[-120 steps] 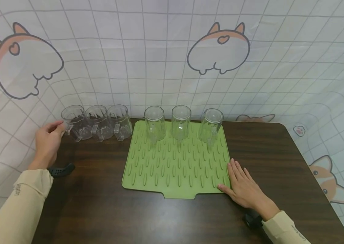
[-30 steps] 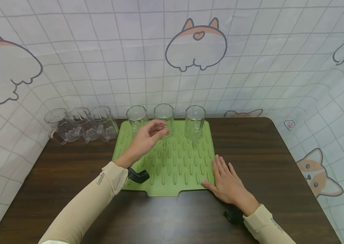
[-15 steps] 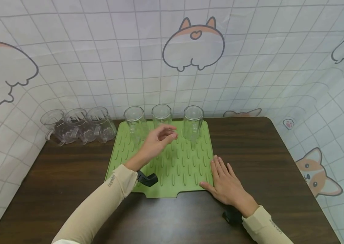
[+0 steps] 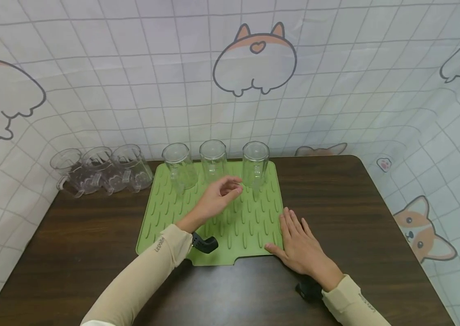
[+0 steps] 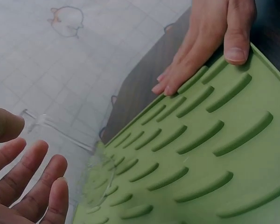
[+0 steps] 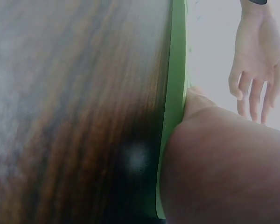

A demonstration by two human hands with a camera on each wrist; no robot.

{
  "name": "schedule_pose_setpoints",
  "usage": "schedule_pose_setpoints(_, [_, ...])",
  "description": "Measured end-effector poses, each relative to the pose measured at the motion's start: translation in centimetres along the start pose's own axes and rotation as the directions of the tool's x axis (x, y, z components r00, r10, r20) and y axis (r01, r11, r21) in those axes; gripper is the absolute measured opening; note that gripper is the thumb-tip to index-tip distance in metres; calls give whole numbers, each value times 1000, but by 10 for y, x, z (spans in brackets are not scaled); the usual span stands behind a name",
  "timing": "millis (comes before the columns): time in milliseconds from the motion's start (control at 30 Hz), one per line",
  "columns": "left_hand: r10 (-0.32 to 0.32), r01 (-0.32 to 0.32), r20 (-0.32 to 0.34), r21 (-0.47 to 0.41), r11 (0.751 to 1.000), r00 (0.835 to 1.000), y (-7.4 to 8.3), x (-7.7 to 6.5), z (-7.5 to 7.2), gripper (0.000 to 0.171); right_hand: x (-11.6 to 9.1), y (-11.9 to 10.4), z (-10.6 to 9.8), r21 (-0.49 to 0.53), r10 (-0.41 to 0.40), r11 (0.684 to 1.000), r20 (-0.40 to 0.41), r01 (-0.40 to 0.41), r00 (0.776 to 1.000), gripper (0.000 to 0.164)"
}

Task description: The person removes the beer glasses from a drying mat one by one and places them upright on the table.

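My left hand (image 4: 218, 199) hovers above the green ridged mat (image 4: 213, 257), fingers loosely curled and nothing in them. In the left wrist view its spread fingers (image 5: 31, 184) are apart from a clear glass mug (image 5: 97, 182). Three such mugs stand in a row along the mat's far edge: a left mug (image 4: 181, 167), a middle mug (image 4: 213, 158) and a right mug (image 4: 255, 163). The middle one is nearest to my left hand, which partly covers its lower part. My right hand (image 4: 301, 246) rests flat on the mat's right edge, fingers straight.
Three more clear mugs, a leftmost mug (image 4: 70, 167), a centre mug (image 4: 101, 165) and a near-mat mug (image 4: 132, 165), stand close together left of the mat. The dark wooden table (image 4: 319, 190) meets a white gridded cloth (image 4: 164, 108) at the back.
From beside the leftmost mug, my left hand has come right, over the mat; lately it drifted slightly right and nearer. My right hand stays on the mat's edge. The view has shifted.
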State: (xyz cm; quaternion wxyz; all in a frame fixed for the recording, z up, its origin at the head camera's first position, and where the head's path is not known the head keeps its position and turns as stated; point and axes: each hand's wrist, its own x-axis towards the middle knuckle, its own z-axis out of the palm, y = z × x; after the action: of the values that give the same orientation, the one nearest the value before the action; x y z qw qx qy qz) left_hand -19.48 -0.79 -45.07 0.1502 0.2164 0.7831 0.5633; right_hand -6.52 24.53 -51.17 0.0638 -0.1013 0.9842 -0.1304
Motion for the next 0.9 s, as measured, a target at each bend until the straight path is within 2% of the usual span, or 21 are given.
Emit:
schedule_pose_setpoints(200, [38, -38, -7, 43, 998, 999, -8, 7, 10, 41, 0, 0, 1, 17, -1, 1000, 10, 1, 1000, 97])
schedule_pose_setpoints(367, [41, -41, -12, 24, 999, 999, -12, 14, 18, 42, -1, 2, 1, 31, -1, 1000, 19, 0, 1000, 96])
schedule_pose_setpoints(467, [40, -40, -41, -1, 999, 998, -13, 18, 24, 41, -1, 2, 1, 26, -2, 1000, 22, 1, 1000, 95])
schedule_pose_setpoints(600, [66, -69, -84, -39, 997, 994, -17, 23, 31, 39, -2, 3, 1, 23, -2, 1000, 24, 2, 1000, 95])
schedule_pose_setpoints(733, [99, -110, -106, -95, 989, 989, -20, 27, 36, 38, -2, 4, 1, 28, 1, 1000, 25, -2, 1000, 96])
schedule_pose_setpoints(900, [103, -123, -125, -161, 979, 987, -21, 32, 42, 39, -1, 3, 2, 38, 2, 999, 28, -3, 1000, 97])
